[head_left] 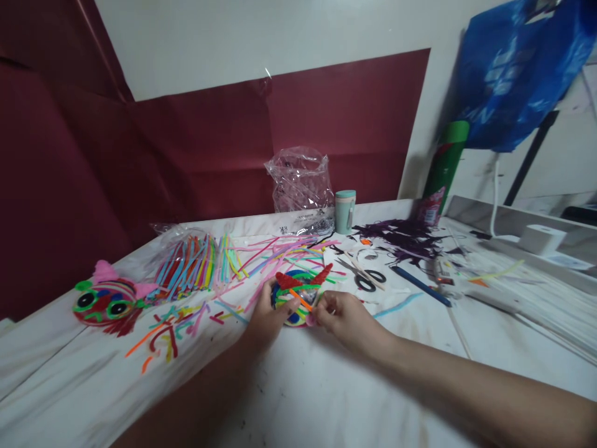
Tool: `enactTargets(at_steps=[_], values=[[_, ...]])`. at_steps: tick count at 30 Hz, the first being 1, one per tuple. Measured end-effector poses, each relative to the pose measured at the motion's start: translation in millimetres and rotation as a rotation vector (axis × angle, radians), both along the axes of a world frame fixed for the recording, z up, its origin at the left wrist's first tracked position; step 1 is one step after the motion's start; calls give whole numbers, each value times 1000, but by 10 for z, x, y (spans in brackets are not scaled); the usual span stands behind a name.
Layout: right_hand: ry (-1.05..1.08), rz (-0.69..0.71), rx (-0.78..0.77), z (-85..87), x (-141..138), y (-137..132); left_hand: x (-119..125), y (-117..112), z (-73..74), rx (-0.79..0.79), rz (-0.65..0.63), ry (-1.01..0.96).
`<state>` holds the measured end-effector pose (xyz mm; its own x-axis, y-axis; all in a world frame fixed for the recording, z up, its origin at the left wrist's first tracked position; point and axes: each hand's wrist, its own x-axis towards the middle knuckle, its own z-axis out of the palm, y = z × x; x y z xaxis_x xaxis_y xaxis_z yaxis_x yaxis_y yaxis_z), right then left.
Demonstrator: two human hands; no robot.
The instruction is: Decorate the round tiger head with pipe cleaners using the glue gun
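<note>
My left hand [271, 312] is closed on the left edge of a round, colourful pipe-cleaner mask [291, 301] with two red horns on top. Green, yellow and blue strips cover parts of the mask. Across its front lies an orange pipe cleaner [301, 300], slanting down to the right. The fingers of my right hand [336, 316] pinch together at that strip's lower right end. A small pink piece shows below these fingertips. To the right of the mask, black-handled scissors [364, 277] lie half open on the table.
A finished-looking mask [108, 305] with black eyes lies at the left. Pipe cleaners [189, 264] and cut scraps [165, 336] spread beside it. Farther back stand a clear plastic bag [302, 186] and a mint cup [345, 213]. Purple shreds [401, 239], a blue pen [422, 286] and a glue gun [444, 272] lie right.
</note>
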<state>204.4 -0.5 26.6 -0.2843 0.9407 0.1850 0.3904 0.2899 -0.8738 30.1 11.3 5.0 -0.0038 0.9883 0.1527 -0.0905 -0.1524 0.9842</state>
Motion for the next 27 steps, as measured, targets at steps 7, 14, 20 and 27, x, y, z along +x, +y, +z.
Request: enactTargets(at_steps=[7,14,20,27], values=[[-93,-25,48,-48,-10,11,12,18,-8,61,128,74],[-93,37,66,-53,5,60,30,0,43,-15,91,74],[-3,34,36,-61,3,46,40,-1,67,-54,106,78],[175,-31,-56,-132,88,21,21,3,35,-70,86,31]])
